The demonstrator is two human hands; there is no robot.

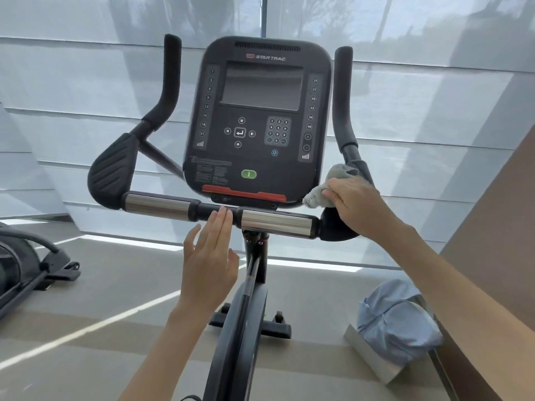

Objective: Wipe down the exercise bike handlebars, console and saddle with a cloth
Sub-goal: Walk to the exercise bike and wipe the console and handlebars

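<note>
The exercise bike's black console (257,123) stands in the middle of the head view, above a crossbar of handlebars (157,204) with silver sleeves and black pads. My right hand (357,202) presses a grey cloth (321,192) onto the right handlebar pad, beside the console's lower right corner. My left hand (210,256) hovers flat with fingers together, its fingertips touching the black middle of the crossbar. The two upright black grips (170,79) rise on either side of the console. The saddle is out of view.
The bike's frame and front foot (249,322) run down to a grey-brown floor. Another machine (26,270) sits at the left edge. A bin lined with a blue bag (396,322) stands at the lower right by a brown wall. Blinds cover the window behind.
</note>
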